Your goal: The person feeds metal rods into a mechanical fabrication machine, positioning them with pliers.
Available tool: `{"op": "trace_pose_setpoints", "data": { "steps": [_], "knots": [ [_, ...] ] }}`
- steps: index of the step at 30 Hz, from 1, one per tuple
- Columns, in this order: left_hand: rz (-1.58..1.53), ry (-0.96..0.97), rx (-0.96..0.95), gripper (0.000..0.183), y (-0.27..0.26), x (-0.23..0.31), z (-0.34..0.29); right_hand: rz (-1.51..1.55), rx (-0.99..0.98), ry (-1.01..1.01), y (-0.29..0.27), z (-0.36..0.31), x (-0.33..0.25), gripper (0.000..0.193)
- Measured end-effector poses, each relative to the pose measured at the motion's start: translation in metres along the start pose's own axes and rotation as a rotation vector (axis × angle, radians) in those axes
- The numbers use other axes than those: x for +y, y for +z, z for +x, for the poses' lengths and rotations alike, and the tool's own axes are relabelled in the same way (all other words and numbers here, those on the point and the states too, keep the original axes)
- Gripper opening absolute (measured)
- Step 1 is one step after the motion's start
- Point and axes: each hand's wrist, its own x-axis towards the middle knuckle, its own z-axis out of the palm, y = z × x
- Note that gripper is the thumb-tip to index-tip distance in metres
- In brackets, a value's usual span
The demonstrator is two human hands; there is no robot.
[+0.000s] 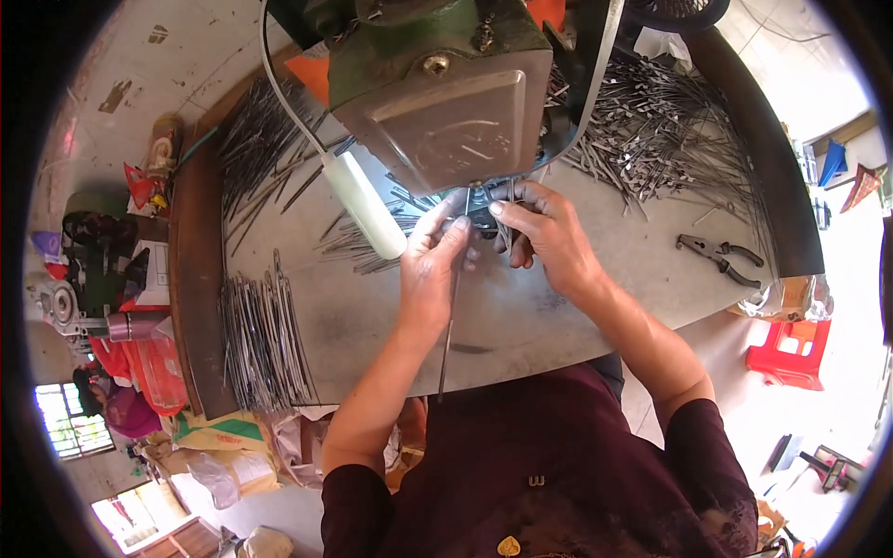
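Observation:
Under the head of a green machine [446, 112], both my hands meet at a small lit spot. My left hand [430, 265] pinches a thin metal rod [449, 330], whose long end slants down toward the table's front edge. Close beside it, my right hand [549, 237] is closed, thumb against fingers, on slender metal strips [508, 219] that stick up past the fingertips. The rod's upper end is partly hidden by my fingers and the machine. A white tube-shaped lamp [365, 203] on a bent arm hangs just left of my left hand.
The metal table [372, 321] has raised side walls. A neat row of rods [265, 339] lies at left, another pile [265, 139] behind it. Many thin metal pieces [651, 130] heap at the back right. Pliers [721, 258] lie at right. A red stool [791, 353] stands beyond.

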Motion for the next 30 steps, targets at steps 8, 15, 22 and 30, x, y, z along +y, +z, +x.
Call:
{"op": "trace_pose_setpoints", "data": {
  "steps": [8, 15, 22, 30],
  "knots": [
    [0.064, 0.017, -0.048, 0.040, -0.001, 0.001, 0.003, -0.013, 0.012, -0.023, 0.005, 0.002, 0.002, 0.027],
    [0.116, 0.014, 0.012, 0.036, 0.006, 0.007, 0.000, 0.012, 0.014, -0.014, 0.004, 0.000, 0.001, 0.023],
    [0.167, 0.031, 0.046, 0.033, 0.007, 0.005, 0.001, 0.020, 0.008, -0.006, 0.005, -0.002, 0.000, 0.023],
    [0.190, 0.031, 0.056, 0.033, 0.007, 0.006, 0.001, 0.015, 0.006, 0.016, 0.006, -0.003, -0.001, 0.022]
  ]
}}
